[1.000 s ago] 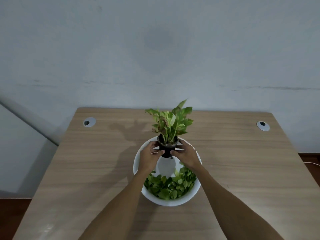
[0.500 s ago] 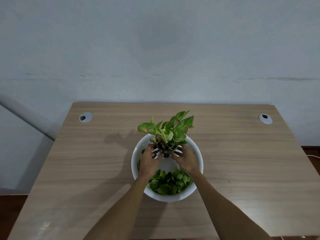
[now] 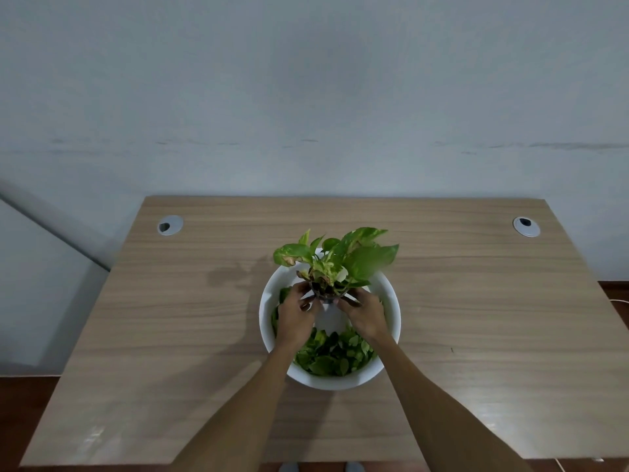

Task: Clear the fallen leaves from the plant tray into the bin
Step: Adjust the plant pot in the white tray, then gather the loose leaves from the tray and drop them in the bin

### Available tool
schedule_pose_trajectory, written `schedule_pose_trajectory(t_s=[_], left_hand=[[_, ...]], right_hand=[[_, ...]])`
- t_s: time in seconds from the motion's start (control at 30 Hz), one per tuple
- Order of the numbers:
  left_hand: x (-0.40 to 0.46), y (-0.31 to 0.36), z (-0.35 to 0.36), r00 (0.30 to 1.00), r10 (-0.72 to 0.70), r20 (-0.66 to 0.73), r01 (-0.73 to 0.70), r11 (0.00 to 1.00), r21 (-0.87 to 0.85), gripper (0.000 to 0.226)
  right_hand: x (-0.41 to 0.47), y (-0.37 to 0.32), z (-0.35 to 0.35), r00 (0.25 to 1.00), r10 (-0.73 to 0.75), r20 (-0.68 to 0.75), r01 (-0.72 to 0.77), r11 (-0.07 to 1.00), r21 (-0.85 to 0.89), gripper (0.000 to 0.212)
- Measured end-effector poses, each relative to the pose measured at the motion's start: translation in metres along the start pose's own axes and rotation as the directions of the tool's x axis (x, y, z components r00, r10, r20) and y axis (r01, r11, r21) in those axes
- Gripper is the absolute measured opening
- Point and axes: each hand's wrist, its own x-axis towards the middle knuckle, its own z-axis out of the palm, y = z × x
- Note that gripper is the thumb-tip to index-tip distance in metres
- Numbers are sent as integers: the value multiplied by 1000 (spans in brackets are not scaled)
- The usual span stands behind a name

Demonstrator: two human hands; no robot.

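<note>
The light is dim and soft, and the gray wall (image 3: 306,80) looks a bit dark. The plant (image 3: 335,258) throws a faint shadow to the left on the wooden table (image 3: 493,318). Small shiny patches show near the table's front. The plant's right leaves look blurry. The table's edges bend outward.

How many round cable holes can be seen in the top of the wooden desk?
2. One cable hole is near the far left corner of the desk; the other is near the far right corner. The white bowl and the arms might hide more.
</note>
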Motion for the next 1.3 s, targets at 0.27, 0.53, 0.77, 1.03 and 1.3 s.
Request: schedule_pose_trajectory(t_s=[0.27,0.53,0.77,1.03,1.3], left_hand=[[-2,8,-16,993,115,-39,-102,965,240,31],[9,12,-45,962,156,225,-272,658,702,46],[9,0,-43,919,17,395,-374,359,855,57],[-31,0,-44,919,-64,389,-326,430,842,49],[-76,12,-32,908,-143,393,-271,514,814,35]], right_hand=[[-8,0,-10,998,-53,-26,47,981,-191,27],[-16,9,-34,980,-199,-2,164,812,-560,31],[-4,6,-31,950,-12,313,262,578,-773,58],[-28,-13,-41,922,137,363,226,571,-789,34],[-80,-13,-25,906,134,401,244,609,-755,23]])
